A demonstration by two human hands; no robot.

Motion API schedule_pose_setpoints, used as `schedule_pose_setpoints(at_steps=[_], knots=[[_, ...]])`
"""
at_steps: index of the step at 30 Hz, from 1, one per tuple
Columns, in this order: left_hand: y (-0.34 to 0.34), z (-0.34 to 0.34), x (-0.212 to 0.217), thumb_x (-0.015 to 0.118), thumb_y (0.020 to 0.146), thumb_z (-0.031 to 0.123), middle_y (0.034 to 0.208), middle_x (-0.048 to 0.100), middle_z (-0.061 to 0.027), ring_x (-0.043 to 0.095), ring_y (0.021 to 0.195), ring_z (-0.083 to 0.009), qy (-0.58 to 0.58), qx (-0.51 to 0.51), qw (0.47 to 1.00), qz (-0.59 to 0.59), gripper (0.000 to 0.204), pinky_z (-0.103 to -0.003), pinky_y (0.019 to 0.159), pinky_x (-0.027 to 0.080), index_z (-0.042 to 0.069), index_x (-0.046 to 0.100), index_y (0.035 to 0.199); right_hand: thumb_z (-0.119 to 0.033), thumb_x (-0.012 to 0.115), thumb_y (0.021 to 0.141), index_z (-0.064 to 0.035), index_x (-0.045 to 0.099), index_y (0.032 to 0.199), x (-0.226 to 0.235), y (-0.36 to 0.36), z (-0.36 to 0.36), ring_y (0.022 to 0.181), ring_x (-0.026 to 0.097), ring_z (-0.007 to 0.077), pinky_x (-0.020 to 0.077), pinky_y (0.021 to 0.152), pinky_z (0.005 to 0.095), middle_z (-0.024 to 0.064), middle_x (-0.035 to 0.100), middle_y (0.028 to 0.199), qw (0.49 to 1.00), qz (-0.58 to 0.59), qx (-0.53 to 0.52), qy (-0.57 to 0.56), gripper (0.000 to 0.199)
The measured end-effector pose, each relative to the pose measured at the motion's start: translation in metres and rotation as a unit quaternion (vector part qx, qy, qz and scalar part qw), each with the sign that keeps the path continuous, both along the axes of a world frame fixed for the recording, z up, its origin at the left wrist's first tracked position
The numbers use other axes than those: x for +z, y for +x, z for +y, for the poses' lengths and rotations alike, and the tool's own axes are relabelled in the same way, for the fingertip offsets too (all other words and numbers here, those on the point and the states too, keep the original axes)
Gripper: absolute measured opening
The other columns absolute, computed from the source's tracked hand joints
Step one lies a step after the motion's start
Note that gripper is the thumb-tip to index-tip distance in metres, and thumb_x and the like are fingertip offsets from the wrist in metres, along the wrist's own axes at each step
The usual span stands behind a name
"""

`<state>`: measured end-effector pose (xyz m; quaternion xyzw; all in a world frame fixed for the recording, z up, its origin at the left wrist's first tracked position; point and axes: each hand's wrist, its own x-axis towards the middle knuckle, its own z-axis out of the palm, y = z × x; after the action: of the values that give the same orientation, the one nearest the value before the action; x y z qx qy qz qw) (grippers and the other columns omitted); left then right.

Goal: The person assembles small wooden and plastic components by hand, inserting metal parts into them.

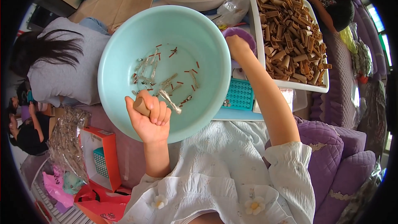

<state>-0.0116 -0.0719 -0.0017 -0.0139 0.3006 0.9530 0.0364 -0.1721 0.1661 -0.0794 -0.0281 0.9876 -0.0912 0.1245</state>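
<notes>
A: State the left hand (150, 118) and its load.

B: Fingers curled tight around a small tan cylinder (141, 106); only its upper end shows above the fist. A thin silvery strip (170, 101) juts from the fingers toward the basin's centre. The hand sits over the near rim of the turquoise basin (207, 41).

A: Basin contents?

B: Short red sticks (197, 64) and pale metal bits (145, 68), scattered on the bottom. Too small to identify further.

A: Right hand (237, 45)?

B: It reaches past the basin's right rim, resting at a purple round dish (244, 34). The fingertips are hidden behind the hand; whether they grip anything cannot be told.

A: Surroundings?

B: A white tray (253, 12) of tan cylinders lies right of the basin, its far corner cut off. A pale bowl (195, 1) with similar pieces sits beyond, cropped by the top edge. A teal gridded block (239, 94) is partly covered by the right forearm. An orange box (111, 157) stands lower left.
</notes>
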Motion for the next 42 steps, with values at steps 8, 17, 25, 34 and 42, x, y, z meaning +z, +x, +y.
schedule_pose_setpoints(at_steps=[8, 17, 25, 34, 42], knots=[[0.001, -0.007, -0.004, 0.025, 0.092, 0.037, 0.043, 0.026, 0.0009, 0.021, 0.035, -0.0090, -0.002, 0.019, 1.000, -0.020, 0.041, -0.022, 0.032, 0.021, 0.008, 0.038, 0.066, -0.005, 0.052, 0.069, 0.0002, 0.063, 0.086, 0.026, -0.012, 0.015, 0.086, 0.059, 0.0329, 0.0489, 0.072, 0.0380, 0.0211, 0.060, 0.089, 1.000, 0.021, 0.019, -0.004, 0.021], [-0.001, -0.005, -0.005, 0.024, 0.091, 0.040, 0.042, 0.028, 0.0008, 0.022, 0.034, -0.0088, -0.013, 0.013, 0.997, -0.069, 0.044, -0.022, 0.033, 0.021, 0.008, 0.039, 0.066, 0.003, 0.055, 0.065, 0.0042, 0.060, 0.081, 0.089, -0.006, 0.046, 0.062, 0.060, 0.0140, 0.0466, 0.055, 0.0249, 0.0085, 0.060, 0.067, 0.965, -0.050, 0.031, -0.256, 0.016], [-0.001, -0.002, -0.005, 0.024, 0.091, 0.040, 0.042, 0.029, 0.0007, 0.023, 0.035, -0.0089, -0.013, 0.015, 0.996, -0.085, 0.043, -0.022, 0.033, 0.021, 0.008, 0.039, 0.066, -0.001, 0.057, 0.068, 0.0027, 0.061, 0.082, 0.086, 0.004, 0.051, 0.063, 0.060, 0.0146, 0.0475, 0.059, 0.0268, 0.0094, 0.061, 0.069, 0.974, 0.064, 0.068, -0.204, 0.015], [-0.001, 0.000, -0.005, 0.024, 0.091, 0.040, 0.042, 0.030, 0.0006, 0.024, 0.035, -0.0089, -0.014, 0.014, 0.995, -0.093, 0.043, -0.022, 0.033, 0.022, 0.008, 0.039, 0.065, -0.009, 0.055, 0.077, 0.0010, 0.062, 0.086, 0.085, 0.005, 0.054, 0.061, 0.060, 0.0142, 0.0468, 0.059, 0.0262, 0.0089, 0.062, 0.070, 0.963, 0.035, -0.008, -0.268, 0.015], [0.003, -0.003, -0.006, 0.024, 0.091, 0.040, 0.051, 0.035, 0.0015, 0.031, 0.044, -0.0080, -0.033, -0.024, 0.999, -0.034, 0.043, -0.021, 0.041, 0.027, 0.006, 0.046, 0.077, -0.011, 0.056, 0.077, -0.0033, 0.064, 0.088, 0.099, 0.021, 0.045, 0.069, 0.059, 0.0195, 0.0468, 0.067, 0.0287, 0.0106, 0.062, 0.077, 0.954, 0.129, 0.020, -0.271, 0.017]])
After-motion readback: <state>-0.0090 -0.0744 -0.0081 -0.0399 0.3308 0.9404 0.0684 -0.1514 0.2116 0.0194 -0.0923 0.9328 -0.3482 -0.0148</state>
